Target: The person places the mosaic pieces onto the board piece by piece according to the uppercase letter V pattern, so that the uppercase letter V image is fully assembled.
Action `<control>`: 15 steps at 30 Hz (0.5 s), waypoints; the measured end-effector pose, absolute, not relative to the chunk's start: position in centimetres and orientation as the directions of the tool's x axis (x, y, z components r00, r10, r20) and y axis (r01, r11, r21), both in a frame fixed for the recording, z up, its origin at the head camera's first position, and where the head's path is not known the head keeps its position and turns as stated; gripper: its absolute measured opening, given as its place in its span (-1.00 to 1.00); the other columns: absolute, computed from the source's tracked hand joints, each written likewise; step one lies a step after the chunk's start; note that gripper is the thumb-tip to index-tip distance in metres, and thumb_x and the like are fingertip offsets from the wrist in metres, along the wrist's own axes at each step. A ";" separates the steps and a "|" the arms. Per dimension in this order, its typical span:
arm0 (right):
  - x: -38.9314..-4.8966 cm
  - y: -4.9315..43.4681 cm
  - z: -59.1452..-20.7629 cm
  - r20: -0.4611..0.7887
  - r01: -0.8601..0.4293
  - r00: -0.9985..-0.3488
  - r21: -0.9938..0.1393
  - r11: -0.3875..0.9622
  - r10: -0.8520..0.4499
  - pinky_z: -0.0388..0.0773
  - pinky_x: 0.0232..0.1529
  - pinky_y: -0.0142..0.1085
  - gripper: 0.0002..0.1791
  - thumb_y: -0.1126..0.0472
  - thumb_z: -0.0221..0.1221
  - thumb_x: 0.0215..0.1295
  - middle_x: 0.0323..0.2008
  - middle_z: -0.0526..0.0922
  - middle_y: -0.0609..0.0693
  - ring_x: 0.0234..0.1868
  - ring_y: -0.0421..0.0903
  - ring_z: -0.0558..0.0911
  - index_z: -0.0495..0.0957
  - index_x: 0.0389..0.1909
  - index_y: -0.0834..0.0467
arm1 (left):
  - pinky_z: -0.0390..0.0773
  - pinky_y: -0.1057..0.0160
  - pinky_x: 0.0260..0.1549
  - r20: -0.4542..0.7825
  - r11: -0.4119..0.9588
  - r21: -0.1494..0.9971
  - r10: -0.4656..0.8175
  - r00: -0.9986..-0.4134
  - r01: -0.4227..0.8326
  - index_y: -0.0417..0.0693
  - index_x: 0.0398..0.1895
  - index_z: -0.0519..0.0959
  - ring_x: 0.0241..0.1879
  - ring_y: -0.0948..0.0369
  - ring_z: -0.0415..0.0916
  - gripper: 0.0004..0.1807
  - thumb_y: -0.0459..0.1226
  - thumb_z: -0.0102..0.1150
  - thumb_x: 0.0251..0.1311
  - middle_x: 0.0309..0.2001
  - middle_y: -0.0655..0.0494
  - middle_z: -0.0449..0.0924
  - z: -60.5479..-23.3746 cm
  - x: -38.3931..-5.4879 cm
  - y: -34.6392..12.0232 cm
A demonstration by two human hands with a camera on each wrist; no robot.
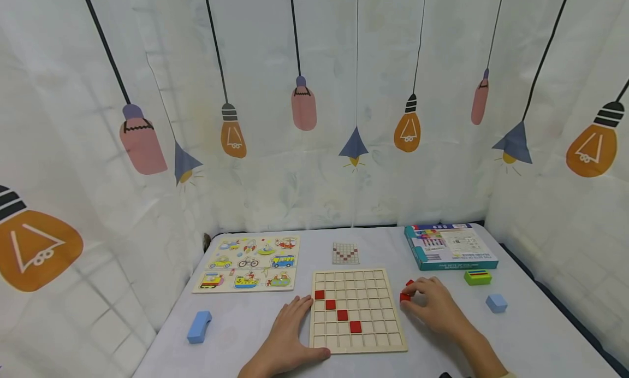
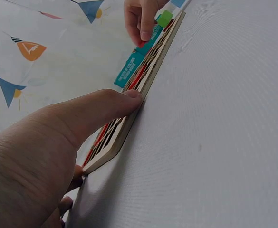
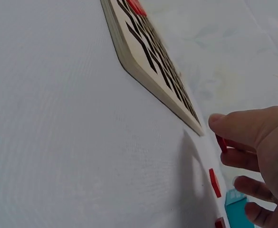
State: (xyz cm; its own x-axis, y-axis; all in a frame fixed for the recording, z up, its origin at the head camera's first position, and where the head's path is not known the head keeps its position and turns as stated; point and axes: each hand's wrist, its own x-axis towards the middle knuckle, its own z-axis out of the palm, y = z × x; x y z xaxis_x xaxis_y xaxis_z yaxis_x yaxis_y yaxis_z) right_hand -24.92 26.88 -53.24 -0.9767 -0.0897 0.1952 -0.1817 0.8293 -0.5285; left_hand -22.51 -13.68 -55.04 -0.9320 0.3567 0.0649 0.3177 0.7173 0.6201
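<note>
A wooden grid board [image 1: 375,342] lies flat on the table, with several red square tiles [image 1: 342,315] set in a diagonal line of its cells. My left hand [image 1: 290,334] rests against the board's near left corner, fingers along the left side and thumb on the front edge; the left wrist view shows the thumb [image 2: 115,102] on the rim. Just off the board's right side, my right hand [image 1: 434,307] pinches a red tile [image 3: 222,144] between thumb and forefinger. Beyond that hand, more red tiles [image 3: 215,183] lie on the table.
A small pattern card [image 1: 346,253] lies behind the board. At back left is a picture puzzle board [image 1: 248,263]; at back right, a teal game box [image 1: 452,247]. Green [image 1: 478,277] and blue blocks [image 1: 496,303] stand at right, a blue arch-shaped block [image 1: 199,327] at left.
</note>
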 end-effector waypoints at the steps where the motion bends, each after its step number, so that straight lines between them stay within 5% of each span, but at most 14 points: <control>1: -24.9 26.8 -53.2 0.198 -0.185 -0.976 -0.529 0.828 -0.092 0.64 0.13 -0.07 -0.77 0.03 0.60 0.30 -0.17 0.68 -0.33 0.06 -0.14 0.50 0.81 -0.08 -0.23 | 0.02 -0.44 0.76 0.063 0.718 0.620 0.357 -0.932 0.316 -0.09 0.69 0.35 0.77 -0.22 0.09 0.38 0.46 0.61 -0.14 0.71 -0.04 0.31 -55.0 -22.5 -13.7; 15: -24.9 25.5 -52.5 0.224 -0.232 -0.966 -0.528 0.817 -0.129 0.59 0.07 -0.19 -0.78 0.01 0.59 0.30 -0.18 0.69 -0.42 0.02 -0.20 0.50 0.79 -0.10 -0.28 | 0.03 -0.45 0.75 0.057 0.715 0.622 0.364 -0.929 0.319 -0.12 0.69 0.34 0.77 -0.23 0.08 0.37 0.42 0.63 -0.11 0.71 -0.05 0.30 -54.4 -22.1 -13.6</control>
State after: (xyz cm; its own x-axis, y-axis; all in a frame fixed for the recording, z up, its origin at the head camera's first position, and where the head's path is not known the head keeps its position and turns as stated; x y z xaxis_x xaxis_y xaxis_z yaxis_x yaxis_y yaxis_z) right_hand -24.86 25.53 -52.46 -0.9659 -0.1292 0.2245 -0.2321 0.8167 -0.5284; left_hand -22.10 -13.62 -54.36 -0.9295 0.3644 0.0574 0.3189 0.7155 0.6216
